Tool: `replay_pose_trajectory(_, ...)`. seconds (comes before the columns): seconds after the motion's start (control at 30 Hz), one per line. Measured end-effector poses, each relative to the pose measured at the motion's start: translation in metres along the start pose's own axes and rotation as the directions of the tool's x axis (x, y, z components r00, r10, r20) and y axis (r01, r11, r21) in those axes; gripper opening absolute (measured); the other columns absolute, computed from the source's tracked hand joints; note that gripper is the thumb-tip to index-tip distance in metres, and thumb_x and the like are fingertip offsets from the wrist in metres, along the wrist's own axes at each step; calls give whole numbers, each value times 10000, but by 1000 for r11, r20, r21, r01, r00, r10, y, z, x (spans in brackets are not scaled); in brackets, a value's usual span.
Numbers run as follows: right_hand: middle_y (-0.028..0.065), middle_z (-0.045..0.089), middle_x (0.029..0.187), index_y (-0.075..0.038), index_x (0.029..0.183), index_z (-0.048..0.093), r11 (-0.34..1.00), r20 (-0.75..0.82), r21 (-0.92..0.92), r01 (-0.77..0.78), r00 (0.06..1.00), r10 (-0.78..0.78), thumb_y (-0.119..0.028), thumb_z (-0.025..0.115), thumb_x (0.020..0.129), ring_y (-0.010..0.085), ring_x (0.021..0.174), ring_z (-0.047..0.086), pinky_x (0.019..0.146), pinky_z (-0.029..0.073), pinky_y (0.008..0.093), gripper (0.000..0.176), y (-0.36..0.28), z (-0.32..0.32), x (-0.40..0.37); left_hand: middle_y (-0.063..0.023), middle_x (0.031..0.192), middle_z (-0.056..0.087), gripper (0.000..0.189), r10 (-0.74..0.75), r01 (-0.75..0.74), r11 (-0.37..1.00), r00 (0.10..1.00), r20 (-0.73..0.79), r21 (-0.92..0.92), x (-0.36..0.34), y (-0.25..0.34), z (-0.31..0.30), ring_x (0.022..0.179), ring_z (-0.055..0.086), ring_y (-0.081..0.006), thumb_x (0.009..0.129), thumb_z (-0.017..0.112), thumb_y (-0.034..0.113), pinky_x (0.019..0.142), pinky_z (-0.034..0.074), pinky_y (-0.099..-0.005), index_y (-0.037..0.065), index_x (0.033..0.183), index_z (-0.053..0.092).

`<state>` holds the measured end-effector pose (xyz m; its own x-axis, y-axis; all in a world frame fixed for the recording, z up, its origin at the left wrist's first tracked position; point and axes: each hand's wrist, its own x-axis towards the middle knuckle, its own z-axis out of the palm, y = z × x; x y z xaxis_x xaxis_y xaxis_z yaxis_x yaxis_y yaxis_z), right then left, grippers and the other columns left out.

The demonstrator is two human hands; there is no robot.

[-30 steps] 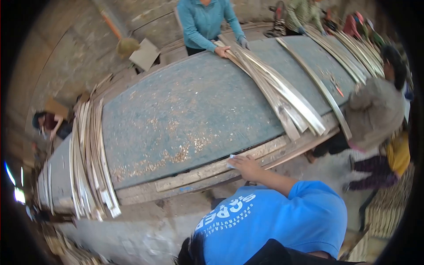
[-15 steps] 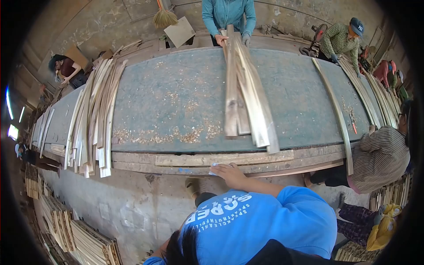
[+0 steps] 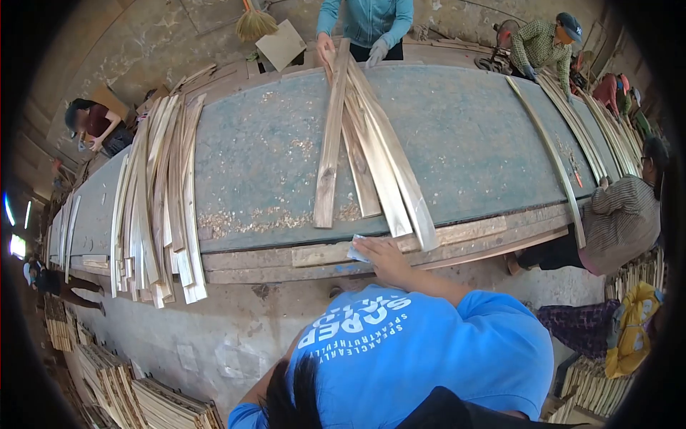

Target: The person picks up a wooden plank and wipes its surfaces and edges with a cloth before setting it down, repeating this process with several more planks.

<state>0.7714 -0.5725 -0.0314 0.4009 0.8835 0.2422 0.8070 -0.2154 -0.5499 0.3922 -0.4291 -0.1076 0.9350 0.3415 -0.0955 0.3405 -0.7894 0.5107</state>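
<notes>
My right hand [image 3: 384, 259] is at the near edge of the long table [image 3: 271, 164], its fingers pressed over a small white and pale-blue piece [image 3: 358, 248] that looks like folded cloth or paper. Just beyond it lie several wooden strips [image 3: 379, 161], fanned out, their near ends close to my fingers. Across the table, a person in a teal top [image 3: 368, 21] has one bare hand and one gloved hand at the far ends of these strips. My left arm bends down at the lower left, and its hand is hidden.
Wood shavings [image 3: 264, 218] lie scattered on the tabletop. A pile of strips [image 3: 153, 193] overhangs the edge at left; a single strip [image 3: 547, 150] crosses at right. Other people work around the table. Stacked wood [image 3: 107, 379] stands on the floor at lower left.
The person across has spread the strips apart, one swinging left and the others fanning right. My right hand has moved slightly forward and right with the small piece. The view has shifted a little.
</notes>
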Motion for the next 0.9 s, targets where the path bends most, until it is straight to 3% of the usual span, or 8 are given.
replay_pose_trajectory(0.13, 94, 526, 1482, -109, 1454, 496, 994, -67, -112, -17, 998, 9, 80, 569, 757, 276, 1359, 490, 1016, 394, 439, 725, -1, 8, 18, -201, 1542, 422, 651, 47, -46, 999, 998, 36, -26, 4, -36, -21, 1349, 450, -455, 783, 797, 318, 1049, 445, -521, 184, 1388, 596)
replay_pose_trajectory(0.3, 117, 523, 1472, -95, 1470, 465, 910, -340, -175, -376, 890, 302, -8, 694, 751, 304, 1363, 474, 1051, 406, 481, 760, 54, 20, 18, -202, 1538, 428, 648, 105, -104, 994, 993, 49, -35, 23, -76, -48, 1347, 455, -451, 783, 798, 311, 1044, 452, -515, 182, 1386, 599)
replay_pose_trajectory(0.4, 111, 520, 1477, -104, 1490, 447, 809, -372, -183, -559, 801, 469, -93, 756, 784, 317, 1364, 467, 1060, 396, 501, 770, 54, 21, 30, -203, 1536, 432, 647, 125, -123, 992, 990, 64, -32, 24, -94, -68, 1346, 459, -449, 782, 799, 307, 1041, 455, -512, 181, 1384, 600)
replay_pose_trajectory(0.53, 79, 538, 1465, -135, 1474, 475, 706, -400, -299, -643, 756, 519, -167, 793, 777, 290, 1349, 484, 1048, 410, 491, 766, 60, 22, 44, -204, 1533, 437, 645, 150, -147, 988, 985, 82, -36, 26, -114, -88, 1344, 463, -446, 782, 800, 302, 1036, 461, -508, 179, 1383, 602)
replay_pose_trajectory(0.57, 119, 532, 1460, -110, 1509, 430, 712, -385, -268, -649, 749, 539, -179, 809, 779, 326, 1353, 475, 1040, 402, 546, 826, 60, 18, 45, -205, 1532, 438, 644, 158, -155, 987, 984, 86, -35, 28, -119, -94, 1344, 465, -445, 782, 800, 300, 1035, 462, -507, 179, 1382, 602)
replay_pose_trajectory(0.7, 164, 569, 1417, -133, 1527, 413, 749, -463, -126, -650, 706, 535, -236, 823, 781, 362, 1319, 504, 1026, 412, 572, 857, 108, 12, 21, -206, 1529, 443, 642, 191, -190, 982, 976, 103, -22, 39, -141, -121, 1342, 469, -442, 781, 801, 295, 1031, 467, -502, 177, 1381, 604)
replay_pose_trajectory(0.77, 210, 591, 1386, -121, 1535, 407, 623, -558, -169, -764, 595, 578, -328, 830, 794, 393, 1281, 532, 1033, 428, 541, 877, 117, 8, 8, -206, 1527, 445, 641, 206, -206, 978, 972, 114, -17, 44, -150, -133, 1341, 471, -440, 781, 802, 292, 1029, 470, -500, 176, 1380, 605)
replay_pose_trajectory(0.9, 161, 584, 1408, -144, 1562, 369, 442, -402, -161, -883, 467, 787, -433, 809, 807, 418, 1281, 520, 1046, 432, 518, 921, 88, -26, 27, -207, 1524, 450, 639, 235, -234, 972, 963, 132, -22, 57, -163, -150, 1339, 476, -437, 781, 803, 287, 1024, 475, -496, 174, 1378, 607)
